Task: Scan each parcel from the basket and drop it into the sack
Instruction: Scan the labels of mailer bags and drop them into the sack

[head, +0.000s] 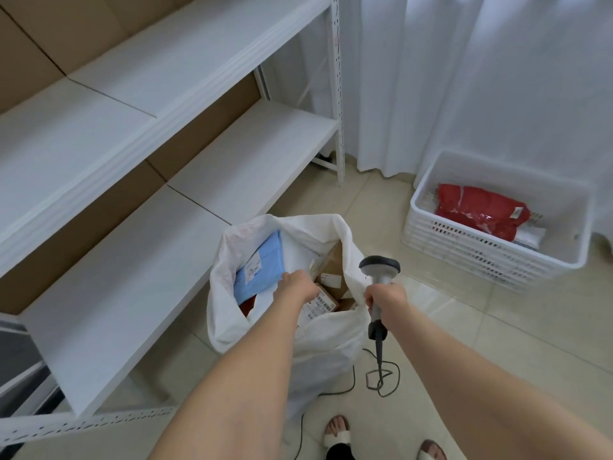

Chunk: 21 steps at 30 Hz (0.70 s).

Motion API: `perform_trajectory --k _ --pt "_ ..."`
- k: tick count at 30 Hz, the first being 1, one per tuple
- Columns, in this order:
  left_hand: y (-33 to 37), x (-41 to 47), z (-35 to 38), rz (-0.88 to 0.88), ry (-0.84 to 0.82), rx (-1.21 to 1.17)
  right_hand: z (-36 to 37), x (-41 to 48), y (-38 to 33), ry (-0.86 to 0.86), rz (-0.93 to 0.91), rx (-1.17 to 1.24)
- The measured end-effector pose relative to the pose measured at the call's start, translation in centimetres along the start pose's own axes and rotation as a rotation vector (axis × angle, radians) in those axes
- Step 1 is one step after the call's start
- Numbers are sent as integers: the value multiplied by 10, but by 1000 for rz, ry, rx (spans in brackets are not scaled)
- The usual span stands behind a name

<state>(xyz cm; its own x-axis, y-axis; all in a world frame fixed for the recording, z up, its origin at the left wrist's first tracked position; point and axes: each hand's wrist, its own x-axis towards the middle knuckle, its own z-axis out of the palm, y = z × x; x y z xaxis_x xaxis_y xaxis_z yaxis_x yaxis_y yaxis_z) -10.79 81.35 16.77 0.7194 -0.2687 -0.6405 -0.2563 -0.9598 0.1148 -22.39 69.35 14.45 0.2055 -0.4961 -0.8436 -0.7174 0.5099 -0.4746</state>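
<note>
the sack mouth gapes upward, its middle taken by the left hand and a blue parcel. from it, the shelf rack blocks 9 to 11 o'clock. the scanner, gripped by the right hand, stands at 3. bare floor runs to the basket at 2. a cable loops at 5.

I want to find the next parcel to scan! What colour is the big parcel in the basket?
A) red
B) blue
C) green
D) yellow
A: a red parcel lies in the white basket, while the blue parcel is in the sack.
</note>
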Motion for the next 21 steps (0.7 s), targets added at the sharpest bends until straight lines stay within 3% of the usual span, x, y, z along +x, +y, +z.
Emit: perform_trajectory --k 6,13,21 --pt "40 -33 -25 41 45 -41 -50 -30 -14 -174 -119 351" --pt "149 -94 -68 191 255 -132 -159 -63 -53 -369 -202 558" --pt "288 -142 -78 390 328 -85 -289 -73 -79 -275 -375 688"
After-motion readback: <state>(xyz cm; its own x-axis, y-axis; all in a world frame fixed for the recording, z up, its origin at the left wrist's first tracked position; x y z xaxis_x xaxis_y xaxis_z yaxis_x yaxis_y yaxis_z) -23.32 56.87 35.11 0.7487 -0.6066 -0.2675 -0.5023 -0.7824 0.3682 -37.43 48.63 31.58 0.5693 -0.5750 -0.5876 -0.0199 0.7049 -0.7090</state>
